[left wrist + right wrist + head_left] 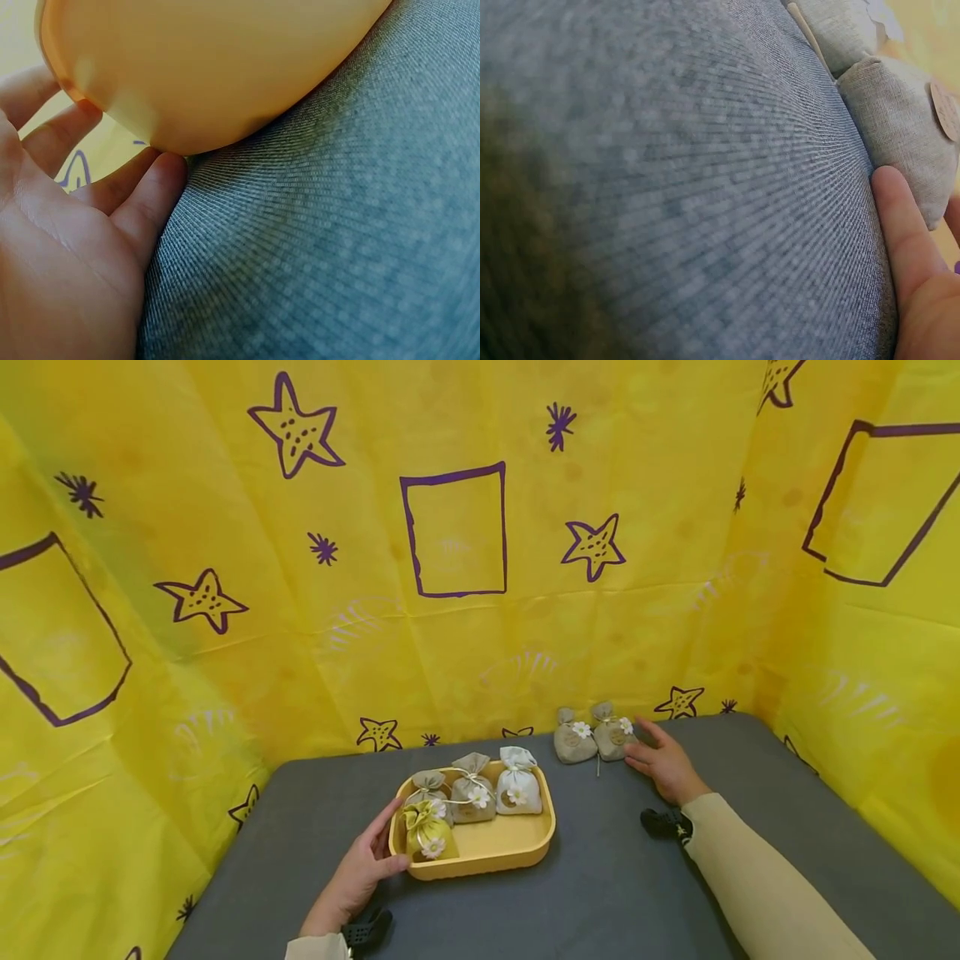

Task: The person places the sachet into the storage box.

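My left hand (pixel 358 864) holds the yellow tray (pixel 491 864) at its left end, fingers along the side and thumb at the front corner. In the left wrist view fingertips touch the tray's wall (pixel 225 82). Inside the tray are a yellow sachet (pixel 429 833), two grey-beige sachets (pixel 474 793) and a white sachet (pixel 519 789), each tied at the neck with a white flower. My right hand (pixel 663 764) is at a grey sachet (pixel 613 735), fingers spread at its right side. The thumb (pixel 900 217) touches or nearly touches that sachet's lower edge in the right wrist view.
Another grey sachet (pixel 573 741) lies just left of the one by my right hand, near the table's back edge. Dark grey cloth covers the table (pixel 600 877). A yellow curtain (pixel 450 643) with starfish drawings hangs behind and at both sides.
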Available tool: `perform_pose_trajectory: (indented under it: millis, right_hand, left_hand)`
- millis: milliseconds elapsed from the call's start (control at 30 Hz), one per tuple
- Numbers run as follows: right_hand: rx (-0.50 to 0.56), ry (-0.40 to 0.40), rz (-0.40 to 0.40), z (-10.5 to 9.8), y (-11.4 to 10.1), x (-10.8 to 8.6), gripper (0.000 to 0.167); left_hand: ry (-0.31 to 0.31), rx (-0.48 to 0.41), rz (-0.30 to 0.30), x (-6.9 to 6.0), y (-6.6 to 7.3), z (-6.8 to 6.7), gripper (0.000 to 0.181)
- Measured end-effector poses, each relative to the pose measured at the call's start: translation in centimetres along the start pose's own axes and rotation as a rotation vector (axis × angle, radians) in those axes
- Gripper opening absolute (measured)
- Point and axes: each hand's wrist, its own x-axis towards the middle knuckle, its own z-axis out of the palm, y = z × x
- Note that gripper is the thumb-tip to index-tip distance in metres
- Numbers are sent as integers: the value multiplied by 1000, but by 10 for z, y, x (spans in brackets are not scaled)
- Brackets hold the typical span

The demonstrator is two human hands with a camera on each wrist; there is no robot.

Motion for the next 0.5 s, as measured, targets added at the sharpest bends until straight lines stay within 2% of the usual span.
perform_pose_trajectory:
  millis: [233, 500]
  right_hand:
    - [-32, 4, 5, 2, 3, 4, 75]
    - [-229, 11, -3, 6, 4, 7, 70]
  left_hand:
    - [6, 0, -2, -1, 0, 1, 90]
    - [2, 2, 3, 0, 0, 1, 91]
